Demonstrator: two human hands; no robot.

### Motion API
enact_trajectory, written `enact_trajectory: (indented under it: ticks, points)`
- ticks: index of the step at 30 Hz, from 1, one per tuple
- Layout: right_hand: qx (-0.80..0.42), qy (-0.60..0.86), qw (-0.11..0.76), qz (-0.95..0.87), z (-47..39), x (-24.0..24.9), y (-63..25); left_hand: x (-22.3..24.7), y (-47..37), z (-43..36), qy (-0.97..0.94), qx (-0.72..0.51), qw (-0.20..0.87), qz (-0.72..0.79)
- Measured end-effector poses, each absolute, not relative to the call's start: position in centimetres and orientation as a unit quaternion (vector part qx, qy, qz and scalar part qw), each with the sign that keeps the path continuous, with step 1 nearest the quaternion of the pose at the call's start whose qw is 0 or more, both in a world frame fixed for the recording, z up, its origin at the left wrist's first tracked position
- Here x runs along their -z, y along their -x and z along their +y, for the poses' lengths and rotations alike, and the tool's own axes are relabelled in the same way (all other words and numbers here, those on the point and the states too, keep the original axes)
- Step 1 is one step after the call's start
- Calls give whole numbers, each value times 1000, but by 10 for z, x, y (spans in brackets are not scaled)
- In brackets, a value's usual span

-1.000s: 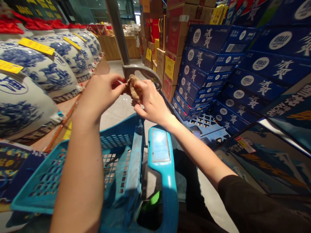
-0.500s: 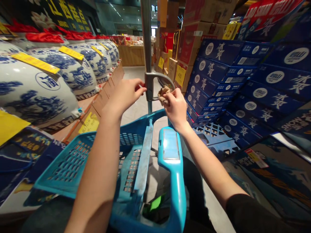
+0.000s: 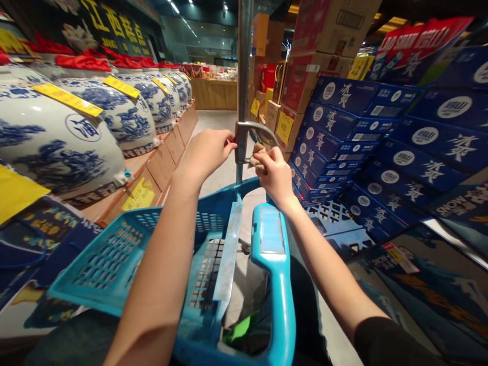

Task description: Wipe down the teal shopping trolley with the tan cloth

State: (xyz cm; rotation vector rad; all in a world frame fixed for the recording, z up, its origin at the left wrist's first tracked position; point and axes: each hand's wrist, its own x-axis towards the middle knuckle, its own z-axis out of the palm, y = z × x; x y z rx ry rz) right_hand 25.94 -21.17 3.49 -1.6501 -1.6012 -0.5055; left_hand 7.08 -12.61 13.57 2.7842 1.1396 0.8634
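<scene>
A brown crumpled cloth (image 3: 258, 154) is pinched in the fingers of my right hand (image 3: 276, 174). It lies against the lower part of a grey looped bracket (image 3: 241, 144) fixed to an upright metal pole (image 3: 244, 66). On the other side, my left hand (image 3: 208, 152) has its thumb and forefinger on the bracket's left edge, its other fingers curled and partly hidden. Below both arms is a turquoise shopping cart (image 3: 227, 259) with a perforated basket (image 3: 107, 249) at left and a handle (image 3: 272, 244) with a clear panel at right.
Large blue-and-white jars (image 3: 57, 147) with red cloth tops line a ledge on the left. Stacked blue cartons (image 3: 339, 122) and taller brown cartons (image 3: 324, 30) stand close on the right. A tiled aisle (image 3: 215, 119) runs ahead to a wooden counter (image 3: 215, 94).
The view has shifted slightly, so the pole and both hands sit a little further right and lower. My right hand with the cloth has moved slightly toward the bracket's lower bar.
</scene>
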Motion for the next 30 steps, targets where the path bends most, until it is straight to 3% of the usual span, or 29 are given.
enact_trajectory:
  ticks: [4,11,18,25,30]
  points:
    - [164,634,348,-670,-217,-38,-255,-136,-70,-126,-888,-281,11,364]
    - [144,744,414,-504,-221,-45,-255,-134,-71,-124,-888,-282,-17,364]
    - [57,676,443,-586,-213,-45,-250,-133,-73,-121,-887,-282,-9,365]
    - [133,740,465,-468,-217,-47,-257,-132,-72,-120,-891,-277,-20,361]
    - [-10,672,439,-596,-209,-57,-250,-131,-72,-118,-887,-281,-13,365]
